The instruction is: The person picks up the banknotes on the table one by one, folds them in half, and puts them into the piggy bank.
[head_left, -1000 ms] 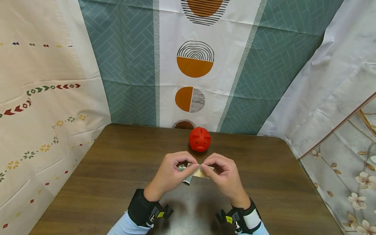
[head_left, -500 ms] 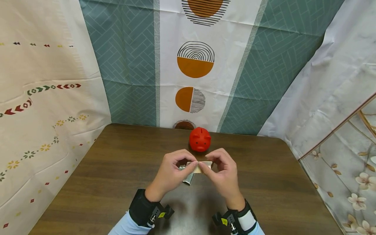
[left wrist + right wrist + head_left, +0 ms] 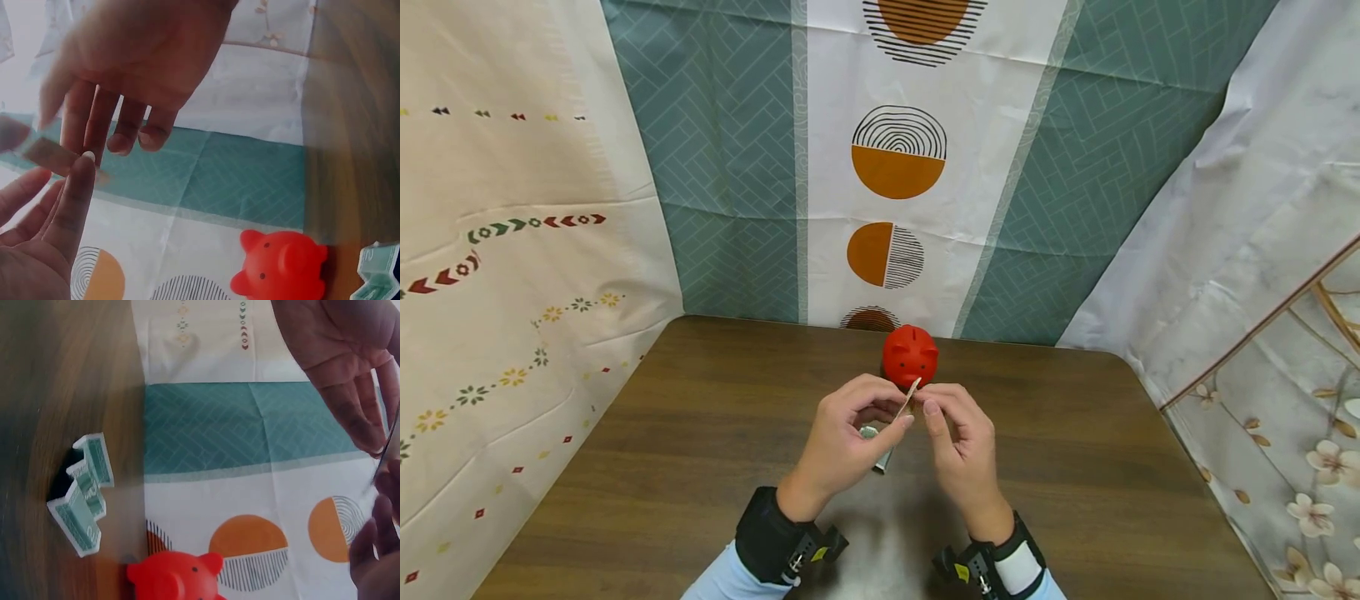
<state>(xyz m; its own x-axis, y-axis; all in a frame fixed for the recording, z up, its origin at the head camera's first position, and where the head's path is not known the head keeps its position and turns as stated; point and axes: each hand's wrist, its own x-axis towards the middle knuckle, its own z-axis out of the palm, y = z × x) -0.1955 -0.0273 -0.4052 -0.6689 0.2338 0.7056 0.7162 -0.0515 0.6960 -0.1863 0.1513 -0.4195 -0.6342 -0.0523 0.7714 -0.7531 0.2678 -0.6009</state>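
Observation:
My left hand point(image 3: 853, 429) pinches a small folded tan banknote point(image 3: 908, 398) between thumb and fingers, tilted nearly edge-on in the head view. The left wrist view shows the banknote point(image 3: 50, 156) as a blurred tan strip by the fingertips. My right hand point(image 3: 966, 450) is close beside it, index fingertip right at the note's edge and thumb apart from it, fingers loosely bent. On the table under the left hand stands a green-and-white banknote point(image 3: 87, 494) with zigzag folds, partly hidden by that hand in the head view. Beyond both hands sits a red piggy bank point(image 3: 910, 357) with a slot on top.
The brown wooden table point(image 3: 737, 375) reaches back to a teal and white patterned curtain point(image 3: 730, 167). A cream embroidered cloth point(image 3: 512, 333) hangs on the left, a floral white one point(image 3: 1262, 333) on the right. Black camera straps point(image 3: 767, 533) circle the wrists.
The tan banknote has turned from facing the camera to nearly edge-on and risen towards the piggy bank. My right thumb has left it, and that hand has shifted slightly left.

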